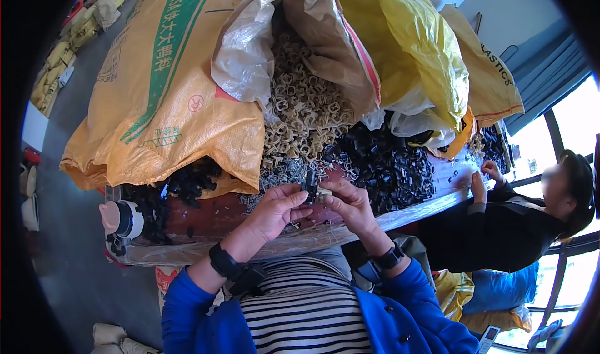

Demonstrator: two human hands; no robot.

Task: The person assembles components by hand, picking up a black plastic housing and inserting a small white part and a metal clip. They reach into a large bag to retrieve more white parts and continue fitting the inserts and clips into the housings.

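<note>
Above the near edge of the table, my left hand (278, 211) pinches a small black plastic part (310, 182) between thumb and fingers. Close against it, my right hand (352, 208) grips a small beige plastic clip (324, 193). The two pieces meet or nearly touch; their exact contact is too small to tell. Just beyond my hands lies a pile of small metal pieces (281, 174). Beige ring-like clips (306, 110) spill from an open woven sack (247, 54) behind it. To the right spreads a heap of black plastic parts (400, 179).
An orange woven sack (206, 123) fills the left, with more black parts (194, 182) at its mouth. A pink-lidded cup (127, 219) stands at the left corner. A yellow sack (425, 48) lies at the back right. Another person (500, 226) works at the table's right end.
</note>
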